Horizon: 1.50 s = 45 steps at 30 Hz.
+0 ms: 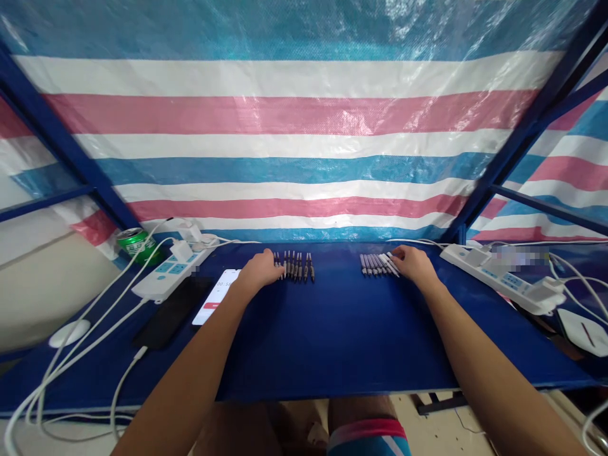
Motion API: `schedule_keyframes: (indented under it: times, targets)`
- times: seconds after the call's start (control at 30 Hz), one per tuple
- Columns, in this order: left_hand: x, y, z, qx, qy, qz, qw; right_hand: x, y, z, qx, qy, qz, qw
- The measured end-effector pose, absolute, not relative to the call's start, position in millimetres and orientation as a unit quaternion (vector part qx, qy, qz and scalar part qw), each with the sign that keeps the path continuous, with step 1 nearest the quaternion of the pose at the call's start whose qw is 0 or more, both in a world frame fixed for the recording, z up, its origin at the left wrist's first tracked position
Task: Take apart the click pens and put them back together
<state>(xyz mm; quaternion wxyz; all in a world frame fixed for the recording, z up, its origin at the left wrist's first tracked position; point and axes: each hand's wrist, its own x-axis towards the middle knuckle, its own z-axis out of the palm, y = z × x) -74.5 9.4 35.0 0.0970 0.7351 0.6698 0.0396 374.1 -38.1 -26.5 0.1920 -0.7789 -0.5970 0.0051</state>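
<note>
A row of slim dark pen-like pieces [298, 267] with pale tips lies side by side on the blue tabletop [342, 342]. My left hand [261, 268] rests at the left end of this row, fingers curled together over the outermost piece and partly hiding it. Further right lies a second row of pale purple and white pen-like pieces [375, 264] with grey ends. At that row's right end, my right hand [411, 263] pinches a white pen-like piece [392, 263] between thumb and fingers. Both rows lie slightly fanned, and their exact kind is too small to make out.
Left of my left arm lie a lit phone [216, 301], a dark phone [171, 316], a white power strip [171, 272] with cables and a green can [137, 246]. Another power strip [503, 275] with chargers sits right. Blue frame posts and a striped sheet [304, 145] stand behind.
</note>
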Motion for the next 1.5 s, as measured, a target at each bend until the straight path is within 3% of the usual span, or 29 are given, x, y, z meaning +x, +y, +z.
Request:
schedule_keyframes:
  times: [0.33,0.5,0.63,0.73,0.87,0.97,1.17,1.3,1.5]
  targets:
    - [-79,19,40,0.768,0.626,0.047,0.129,372,-43,-13,-0.803,-0.571,0.004,0.17]
    - [-76,15,49,0.75,0.623,0.157,0.158,368,-45,-7,-0.81,-0.557,-0.011,0.18]
    - [-66,10,44,0.752,0.522,0.294,0.275,364,-45,-2,-0.787,-0.565,-0.018,0.248]
    - [-52,5,35,0.719,0.457,0.331,0.406,356,-46,3,-0.749,-0.579,-0.008,0.323]
    - [-32,-8,26,0.7,0.41,0.334,0.481,331,-52,7,-0.63,-0.632,0.12,0.436]
    - [-22,-22,26,0.729,0.393,0.301,0.472,305,-60,7,-0.512,-0.653,0.32,0.458]
    - [-16,-40,29,0.802,0.34,0.282,0.403,261,-75,4,-0.415,-0.607,0.516,0.44]
    - [-16,-39,30,0.845,0.343,0.283,0.297,251,-76,2,-0.415,-0.601,0.491,0.475]
    - [-15,-36,29,0.873,0.331,0.259,0.248,260,-67,-2,-0.432,-0.628,0.408,0.502]
